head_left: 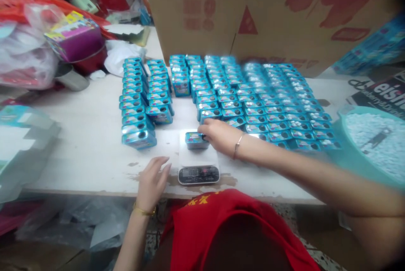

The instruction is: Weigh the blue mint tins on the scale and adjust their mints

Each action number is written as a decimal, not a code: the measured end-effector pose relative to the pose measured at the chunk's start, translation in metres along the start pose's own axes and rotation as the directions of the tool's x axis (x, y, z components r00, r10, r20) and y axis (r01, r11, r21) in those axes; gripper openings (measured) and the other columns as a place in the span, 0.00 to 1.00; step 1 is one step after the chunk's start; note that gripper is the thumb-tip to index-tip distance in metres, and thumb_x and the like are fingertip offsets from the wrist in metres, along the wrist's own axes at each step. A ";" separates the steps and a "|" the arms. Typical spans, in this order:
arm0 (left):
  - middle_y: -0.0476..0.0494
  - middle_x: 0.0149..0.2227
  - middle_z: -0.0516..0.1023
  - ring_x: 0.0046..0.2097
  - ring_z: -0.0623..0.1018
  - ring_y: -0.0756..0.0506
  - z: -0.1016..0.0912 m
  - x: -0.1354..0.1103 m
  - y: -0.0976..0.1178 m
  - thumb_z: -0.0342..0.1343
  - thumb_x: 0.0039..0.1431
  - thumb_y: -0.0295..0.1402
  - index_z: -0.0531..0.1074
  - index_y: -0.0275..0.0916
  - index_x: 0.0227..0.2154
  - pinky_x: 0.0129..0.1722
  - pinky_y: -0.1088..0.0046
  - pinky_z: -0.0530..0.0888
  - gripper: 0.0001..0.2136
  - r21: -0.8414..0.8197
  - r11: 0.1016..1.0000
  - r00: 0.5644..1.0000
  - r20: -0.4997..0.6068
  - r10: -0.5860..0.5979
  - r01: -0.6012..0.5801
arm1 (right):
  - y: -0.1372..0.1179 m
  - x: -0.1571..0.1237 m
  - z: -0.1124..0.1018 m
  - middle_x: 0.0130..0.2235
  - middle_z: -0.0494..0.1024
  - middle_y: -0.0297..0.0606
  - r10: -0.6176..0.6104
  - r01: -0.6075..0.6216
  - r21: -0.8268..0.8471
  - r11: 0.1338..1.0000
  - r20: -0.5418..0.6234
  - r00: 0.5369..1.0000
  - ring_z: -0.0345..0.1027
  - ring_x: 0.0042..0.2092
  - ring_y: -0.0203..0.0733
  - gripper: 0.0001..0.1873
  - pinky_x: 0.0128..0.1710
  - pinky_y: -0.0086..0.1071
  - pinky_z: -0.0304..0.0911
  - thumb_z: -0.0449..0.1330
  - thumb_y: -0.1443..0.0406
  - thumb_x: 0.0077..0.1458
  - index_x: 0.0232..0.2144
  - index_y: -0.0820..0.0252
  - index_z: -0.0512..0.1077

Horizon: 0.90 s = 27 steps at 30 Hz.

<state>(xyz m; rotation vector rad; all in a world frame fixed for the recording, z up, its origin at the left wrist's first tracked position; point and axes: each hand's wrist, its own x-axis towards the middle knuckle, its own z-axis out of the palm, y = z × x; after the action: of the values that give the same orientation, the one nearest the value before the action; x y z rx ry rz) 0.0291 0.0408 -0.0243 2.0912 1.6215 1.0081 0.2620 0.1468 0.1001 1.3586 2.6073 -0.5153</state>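
In the head view I see the right hand [212, 135] gripping a blue tin [196, 141] on the scale [199, 174]; the left hand [153, 178] hovers empty, fingers loose, beside it. A careless wrist might topple the standing tins [253, 102] just beyond.

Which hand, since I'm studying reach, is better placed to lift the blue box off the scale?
Probably the right hand: it touches the blue box; the left hand is apart, left of the scale.

A white table [95, 144] stands above speckled flooring [287, 216].
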 end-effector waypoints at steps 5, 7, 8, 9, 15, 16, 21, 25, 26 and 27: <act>0.42 0.41 0.75 0.44 0.75 0.46 0.000 0.001 0.001 0.51 0.63 0.32 0.72 0.38 0.42 0.47 0.67 0.71 0.08 -0.016 1.000 1.000 -0.004 -0.024 0.024 | 0.009 0.000 -0.003 0.40 0.75 0.46 -0.008 0.032 0.156 0.987 -0.157 0.987 0.68 0.42 0.42 0.12 0.42 0.32 0.60 0.53 0.79 0.55 0.34 0.68 0.75; 0.41 0.40 0.75 0.44 0.75 0.45 -0.001 0.001 0.000 0.51 0.63 0.33 0.72 0.38 0.41 0.47 0.67 0.72 0.08 -0.011 0.999 0.999 -0.011 -0.039 0.038 | 0.020 -0.003 -0.001 0.34 0.76 0.41 0.063 0.057 0.398 0.916 -0.281 0.958 0.69 0.39 0.39 0.09 0.41 0.31 0.63 0.56 0.77 0.54 0.32 0.67 0.75; 0.41 0.40 0.75 0.44 0.75 0.45 -0.001 0.001 0.000 0.51 0.63 0.33 0.72 0.37 0.41 0.47 0.67 0.72 0.08 -0.007 0.999 0.999 -0.012 -0.045 0.045 | 0.027 -0.006 0.000 0.31 0.76 0.39 0.124 0.066 0.543 0.837 -0.306 0.944 0.69 0.35 0.37 0.08 0.37 0.29 0.65 0.57 0.76 0.54 0.31 0.66 0.75; 0.41 0.40 0.75 0.44 0.75 0.45 -0.001 0.001 -0.001 0.51 0.63 0.33 0.72 0.37 0.41 0.47 0.67 0.72 0.08 -0.003 0.999 0.999 -0.014 -0.051 0.051 | 0.033 -0.009 0.001 0.28 0.76 0.37 0.187 0.069 0.677 0.733 -0.299 0.936 0.69 0.30 0.35 0.06 0.33 0.28 0.65 0.58 0.74 0.53 0.31 0.66 0.75; 0.41 0.40 0.76 0.44 0.75 0.45 -0.001 0.003 -0.004 0.50 0.63 0.34 0.73 0.37 0.40 0.47 0.67 0.72 0.09 0.003 0.998 0.998 -0.011 -0.063 0.063 | 0.052 -0.027 0.010 0.25 0.77 0.37 0.345 0.025 0.953 0.303 -0.134 0.929 0.68 0.24 0.31 0.09 0.25 0.23 0.66 0.67 0.69 0.47 0.33 0.68 0.75; 0.41 0.40 0.76 0.44 0.75 0.45 0.000 0.003 -0.003 0.50 0.63 0.34 0.73 0.37 0.40 0.47 0.67 0.72 0.09 0.003 0.998 0.998 -0.008 -0.061 0.061 | 0.050 -0.028 0.011 0.25 0.77 0.37 0.341 0.023 0.958 0.287 -0.125 0.932 0.68 0.24 0.30 0.08 0.25 0.23 0.66 0.66 0.69 0.47 0.33 0.68 0.75; 0.41 0.40 0.76 0.44 0.75 0.46 0.002 0.006 0.000 0.51 0.63 0.33 0.72 0.37 0.40 0.47 0.68 0.71 0.08 0.005 0.999 0.999 -0.002 -0.037 0.037 | 0.031 -0.018 0.015 0.25 0.77 0.36 0.289 0.068 0.962 0.266 -0.147 0.946 0.68 0.24 0.30 0.05 0.26 0.23 0.67 0.61 0.74 0.51 0.34 0.69 0.74; 0.41 0.39 0.75 0.43 0.75 0.46 0.002 0.005 -0.001 0.51 0.62 0.33 0.72 0.36 0.40 0.46 0.68 0.71 0.08 0.010 0.999 0.999 -0.006 -0.034 0.034 | 0.019 -0.003 0.024 0.24 0.76 0.34 0.254 0.102 0.957 0.273 -0.174 0.951 0.67 0.22 0.29 0.06 0.25 0.23 0.65 0.57 0.76 0.51 0.33 0.69 0.73; 0.41 0.39 0.75 0.43 0.75 0.46 0.002 0.004 -0.001 0.51 0.63 0.33 0.72 0.36 0.40 0.46 0.68 0.72 0.08 0.012 0.999 0.999 -0.006 -0.040 0.040 | 0.018 0.000 0.026 0.24 0.76 0.33 0.245 0.111 0.955 0.277 -0.181 0.952 0.67 0.22 0.28 0.06 0.25 0.23 0.65 0.57 0.76 0.51 0.33 0.69 0.73; 0.41 0.39 0.76 0.43 0.75 0.46 0.002 0.004 -0.002 0.51 0.63 0.34 0.72 0.37 0.40 0.46 0.67 0.72 0.08 0.016 0.999 0.999 -0.006 -0.047 0.047 | 0.017 0.002 0.029 0.24 0.75 0.33 0.238 0.118 0.952 0.281 -0.189 0.953 0.67 0.22 0.28 0.06 0.25 0.23 0.65 0.57 0.76 0.51 0.33 0.68 0.73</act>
<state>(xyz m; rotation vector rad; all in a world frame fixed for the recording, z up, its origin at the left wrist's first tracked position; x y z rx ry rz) 0.0293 0.0453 -0.0254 2.0517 1.6787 0.9899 0.2737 0.1466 0.0692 1.8735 2.3348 -2.3739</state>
